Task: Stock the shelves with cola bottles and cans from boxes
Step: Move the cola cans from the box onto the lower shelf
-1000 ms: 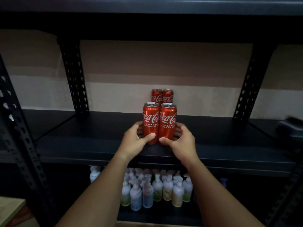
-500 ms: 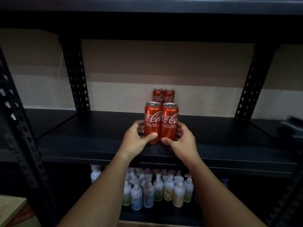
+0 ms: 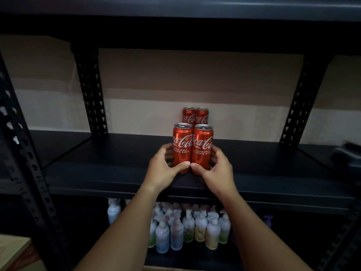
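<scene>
**Red cans go in two by two**

Red aluminium fills both palms. The left hand [image 3: 163, 169] curls around the left front can [image 3: 182, 148], thumb laid across its lower face, fingers wrapped behind. The right hand [image 3: 215, 170] holds the right front can [image 3: 202, 149] the same way, so the two thumbs nearly meet at the base. Both cans stand upright and touch side by side on the black shelf board [image 3: 97, 173], close to its front lip.

Just beyond the hands, directly behind the held pair, two more cans [image 3: 195, 116] stand together near the back of the shelf, a gap apart from the front ones. To either side of the hands the board shows only dark surface, up to the perforated uprights [image 3: 90, 90]. Below the wrists, on the lower shelf, stands a cluster of pale pump bottles [image 3: 187, 229]. A corner of a cardboard box [image 3: 11, 251] shows far out past the left forearm.

Judged from this, the stocking has barely begun: four cans are on the shelf, no cola bottles show, and most of the board remains to be filled.

Compared with a second ago, the held pair sits slightly deeper on the board, nearer the back pair, and the thumbs have drawn closer together; the grip is unchanged.
</scene>
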A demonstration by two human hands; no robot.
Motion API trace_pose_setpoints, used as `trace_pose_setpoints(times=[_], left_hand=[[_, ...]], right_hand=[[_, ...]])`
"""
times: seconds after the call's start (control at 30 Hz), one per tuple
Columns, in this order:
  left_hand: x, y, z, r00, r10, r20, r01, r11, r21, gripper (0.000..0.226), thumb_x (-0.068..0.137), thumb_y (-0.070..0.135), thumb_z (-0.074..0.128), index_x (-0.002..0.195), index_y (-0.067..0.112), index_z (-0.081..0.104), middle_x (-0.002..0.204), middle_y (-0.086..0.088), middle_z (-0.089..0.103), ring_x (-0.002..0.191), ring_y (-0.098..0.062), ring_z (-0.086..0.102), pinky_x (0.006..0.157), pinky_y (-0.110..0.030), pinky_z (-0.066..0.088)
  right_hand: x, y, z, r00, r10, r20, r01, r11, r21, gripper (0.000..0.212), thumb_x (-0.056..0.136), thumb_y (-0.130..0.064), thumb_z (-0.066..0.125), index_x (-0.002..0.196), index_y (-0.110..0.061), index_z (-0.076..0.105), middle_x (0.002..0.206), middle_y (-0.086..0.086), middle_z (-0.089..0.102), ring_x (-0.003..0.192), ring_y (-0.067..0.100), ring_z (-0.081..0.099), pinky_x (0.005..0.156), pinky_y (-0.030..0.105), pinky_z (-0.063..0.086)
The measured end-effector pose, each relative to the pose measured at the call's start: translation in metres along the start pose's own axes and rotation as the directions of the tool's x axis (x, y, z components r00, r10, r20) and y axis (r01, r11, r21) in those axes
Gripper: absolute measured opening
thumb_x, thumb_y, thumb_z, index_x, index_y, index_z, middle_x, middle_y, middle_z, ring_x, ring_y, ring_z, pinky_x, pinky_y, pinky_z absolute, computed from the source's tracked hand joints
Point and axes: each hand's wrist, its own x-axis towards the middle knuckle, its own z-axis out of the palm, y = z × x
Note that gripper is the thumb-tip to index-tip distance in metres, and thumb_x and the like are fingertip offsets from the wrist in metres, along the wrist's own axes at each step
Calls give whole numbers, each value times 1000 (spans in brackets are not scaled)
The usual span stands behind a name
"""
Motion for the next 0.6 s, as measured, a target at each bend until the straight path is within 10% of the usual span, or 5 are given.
trace_pose_setpoints(times=[0.6], left_hand=[[32, -20, -73, 989, -42, -143, 76, 967, 244, 61, 81, 24, 87, 133, 17, 55, 115, 9, 68, 106, -6, 65, 93, -22, 51]], right_hand=[[35, -36, 104, 996, 36, 79, -13, 962, -274, 67, 79, -23, 86, 136, -15, 50, 129, 7, 59, 118, 25, 60, 98, 34, 47]])
